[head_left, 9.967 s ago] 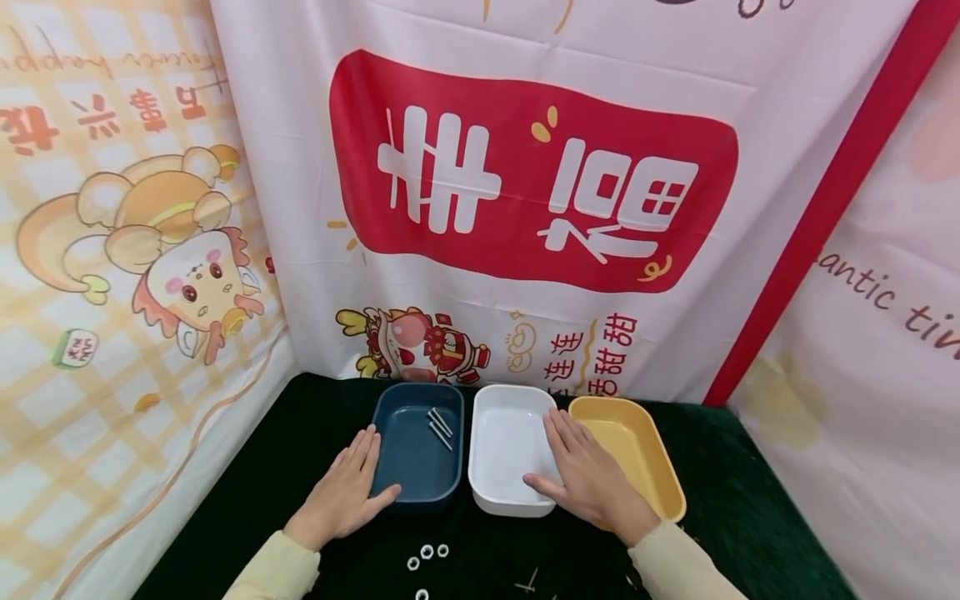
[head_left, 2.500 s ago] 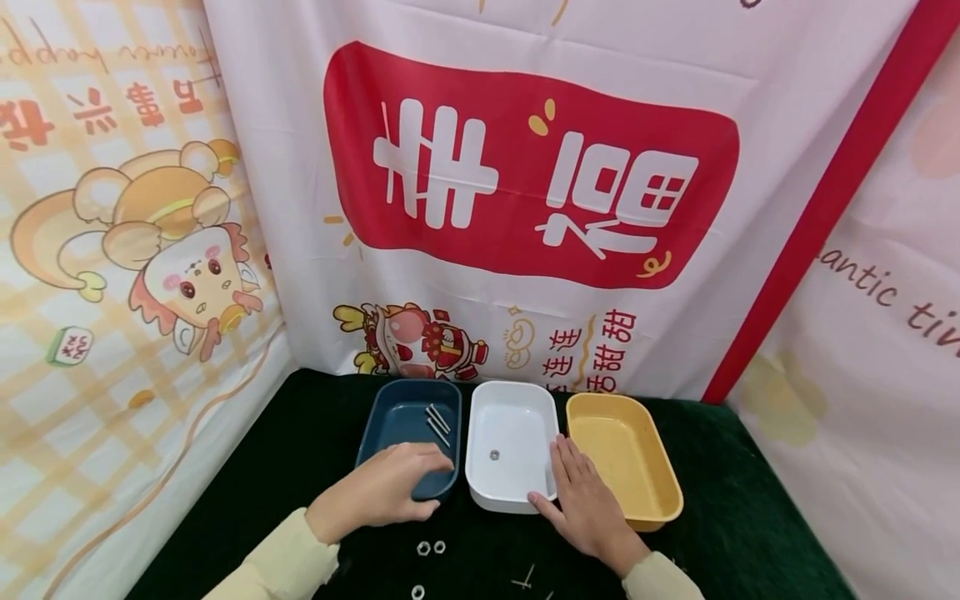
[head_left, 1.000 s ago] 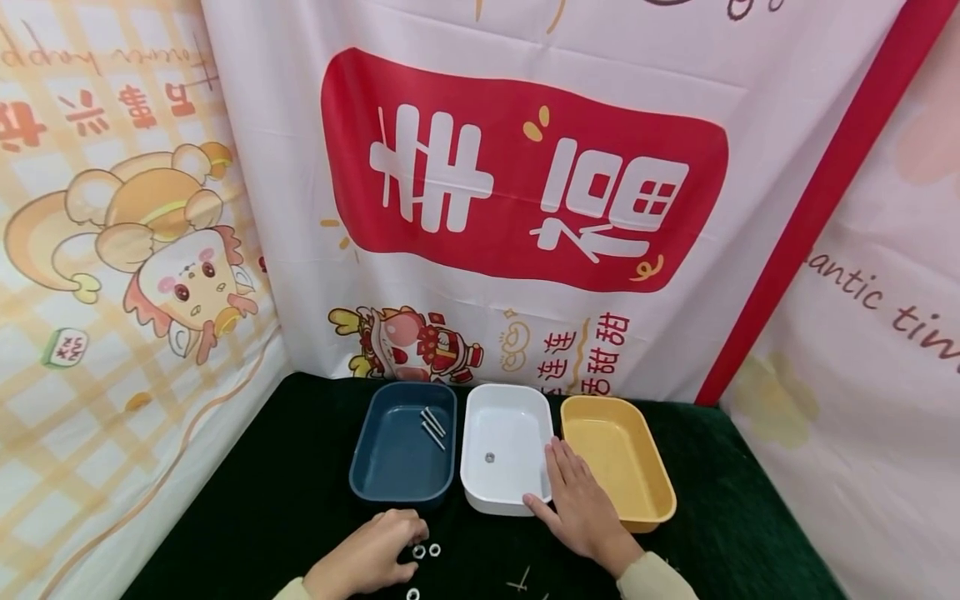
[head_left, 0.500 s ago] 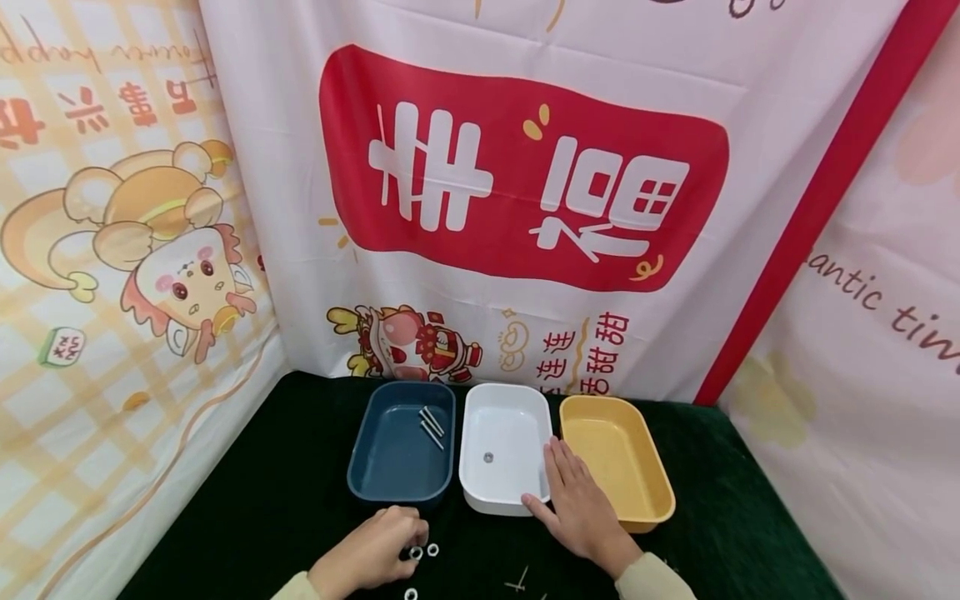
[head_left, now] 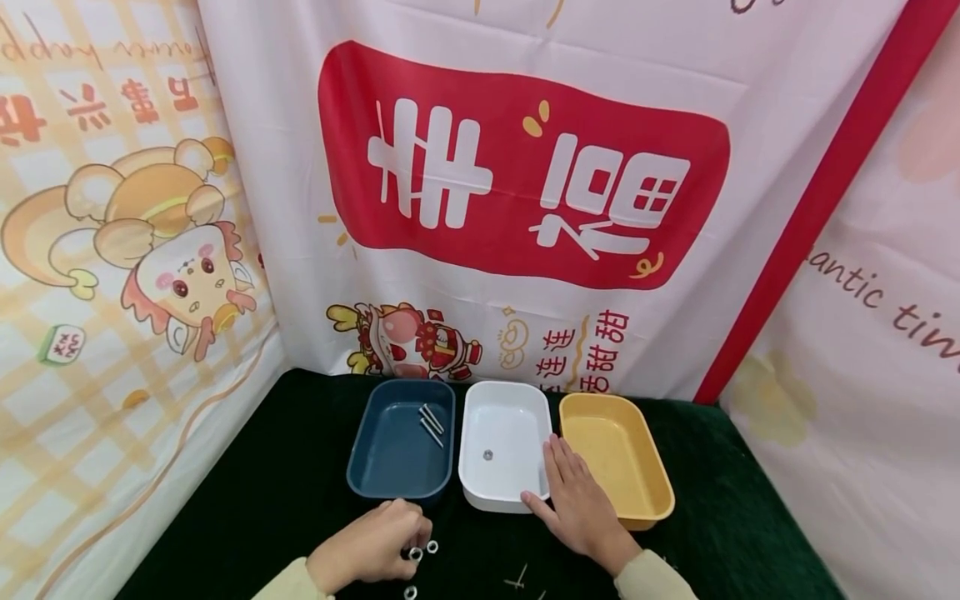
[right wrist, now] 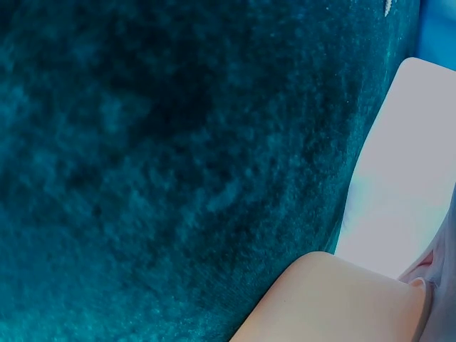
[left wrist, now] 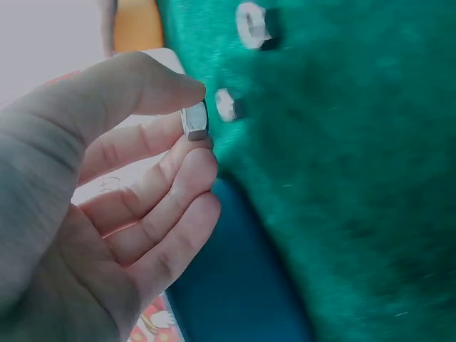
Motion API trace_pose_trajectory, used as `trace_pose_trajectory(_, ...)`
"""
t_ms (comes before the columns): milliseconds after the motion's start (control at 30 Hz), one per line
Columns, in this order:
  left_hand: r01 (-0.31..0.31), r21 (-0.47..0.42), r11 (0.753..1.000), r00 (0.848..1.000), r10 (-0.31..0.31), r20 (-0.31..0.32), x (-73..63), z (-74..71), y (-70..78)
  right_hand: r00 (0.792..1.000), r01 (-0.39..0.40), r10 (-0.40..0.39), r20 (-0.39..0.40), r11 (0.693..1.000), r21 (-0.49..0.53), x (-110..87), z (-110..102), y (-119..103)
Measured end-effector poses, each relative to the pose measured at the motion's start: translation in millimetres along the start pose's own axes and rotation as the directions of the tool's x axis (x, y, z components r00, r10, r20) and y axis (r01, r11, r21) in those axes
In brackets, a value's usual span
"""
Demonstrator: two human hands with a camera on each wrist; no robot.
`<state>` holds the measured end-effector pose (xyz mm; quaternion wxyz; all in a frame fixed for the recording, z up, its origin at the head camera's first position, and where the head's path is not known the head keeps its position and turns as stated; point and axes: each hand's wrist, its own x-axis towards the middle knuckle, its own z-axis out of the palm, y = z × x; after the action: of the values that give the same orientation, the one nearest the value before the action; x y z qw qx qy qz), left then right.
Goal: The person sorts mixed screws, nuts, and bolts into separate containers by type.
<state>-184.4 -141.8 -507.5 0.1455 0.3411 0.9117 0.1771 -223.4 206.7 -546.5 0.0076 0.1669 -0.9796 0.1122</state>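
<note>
My left hand (head_left: 371, 546) is low over the dark green cloth, in front of the blue tray. Its thumb and forefinger pinch a metal hex nut (left wrist: 194, 121), plain in the left wrist view. Two loose nuts lie close by: one nut (head_left: 432, 547) just right of the fingers, another nut (head_left: 410, 592) nearer the front. My right hand (head_left: 581, 500) has straight fingers and rests along the right side of the white tray (head_left: 510, 417). A single nut (head_left: 488, 455) lies inside that tray. In the right wrist view, only the right thumb's part (right wrist: 335, 292) shows against the tray wall.
The blue tray (head_left: 382, 458) at left holds several thin metal rods or bolts (head_left: 431, 425). A yellow tray (head_left: 615, 450) stands at right, partly behind my right hand. Small thin pieces like nails (head_left: 517, 577) lie on the cloth at the front. Printed curtains rise behind.
A nut has appeared in the white tray since the oldest frame. My left hand has come down from over the blue tray to the nuts and taken one. The right hand stays by the white tray.
</note>
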Motion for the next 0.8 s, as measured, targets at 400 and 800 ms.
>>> trace_pose_trajectory(400, -0.042, 0.041, 0.998, 0.999, 0.042, 0.018, 15.1, -36.2, 23.1, 1.000, -0.007, 0.007, 0.027, 1.000, -0.003, 1.7, 0.1, -0.9)
trace_pose_trajectory(800, -0.109, 0.138, 0.984, 0.993, 0.114, -0.028, 51.7, -52.3, 36.0, 1.000, 0.000, 0.000, -0.010, 1.000, -0.011, 0.4, 1.2, -0.6)
